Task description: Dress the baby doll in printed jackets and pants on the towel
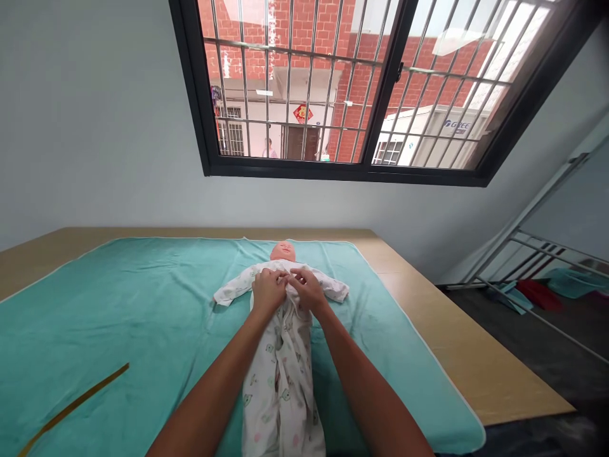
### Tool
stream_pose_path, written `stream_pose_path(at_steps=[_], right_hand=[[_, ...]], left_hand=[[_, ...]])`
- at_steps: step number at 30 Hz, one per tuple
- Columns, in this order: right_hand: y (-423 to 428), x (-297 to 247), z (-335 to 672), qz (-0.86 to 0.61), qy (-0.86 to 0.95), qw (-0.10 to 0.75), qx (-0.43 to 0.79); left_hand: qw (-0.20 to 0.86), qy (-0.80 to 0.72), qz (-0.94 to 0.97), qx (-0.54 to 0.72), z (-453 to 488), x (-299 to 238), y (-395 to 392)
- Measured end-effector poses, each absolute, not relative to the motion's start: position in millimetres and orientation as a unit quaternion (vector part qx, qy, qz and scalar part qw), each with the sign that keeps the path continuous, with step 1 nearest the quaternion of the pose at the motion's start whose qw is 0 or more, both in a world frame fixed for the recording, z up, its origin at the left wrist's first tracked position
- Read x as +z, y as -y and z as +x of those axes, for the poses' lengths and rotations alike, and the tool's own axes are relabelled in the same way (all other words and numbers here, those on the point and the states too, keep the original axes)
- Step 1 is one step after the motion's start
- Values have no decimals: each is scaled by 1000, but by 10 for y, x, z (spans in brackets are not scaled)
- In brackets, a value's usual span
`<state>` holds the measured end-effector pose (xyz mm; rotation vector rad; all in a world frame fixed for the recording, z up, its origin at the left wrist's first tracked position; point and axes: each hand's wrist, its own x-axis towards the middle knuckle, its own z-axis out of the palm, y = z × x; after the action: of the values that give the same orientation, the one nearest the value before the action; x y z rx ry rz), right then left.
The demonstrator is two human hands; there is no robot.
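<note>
Gently: left hand point(269, 291) and right hand point(307, 289), grip narrow, pinch baby romper point(301, 374) at chest of baby doll point(283, 251); best keep it slack, sides level.

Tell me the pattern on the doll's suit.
The suit is white with small green and pink prints, best seen in the head view.

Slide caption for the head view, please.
Left hand and right hand side by side on the patterned outfit of a doll, face-up on a teal cloth.
</note>
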<state>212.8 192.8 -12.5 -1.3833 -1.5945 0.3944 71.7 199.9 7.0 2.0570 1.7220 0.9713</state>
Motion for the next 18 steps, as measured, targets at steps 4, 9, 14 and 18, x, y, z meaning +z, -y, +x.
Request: stream_pose_path(at_steps=[4, 9, 14, 18], right_hand=[[-1869, -130, 1993, -622, 619, 473, 85], [-1975, 44, 1753, -694, 602, 392, 34], [-2088, 94, 1996, -726, 590, 350, 43], [-1976, -38, 2680, -777, 521, 352, 30]], left_hand=[[101, -614, 711, 328, 670, 15, -1903], [94, -618, 718, 306, 708, 61, -1891], [111, -626, 720, 279, 537, 131, -2042], [115, -693, 661, 263, -87, 101, -2195]])
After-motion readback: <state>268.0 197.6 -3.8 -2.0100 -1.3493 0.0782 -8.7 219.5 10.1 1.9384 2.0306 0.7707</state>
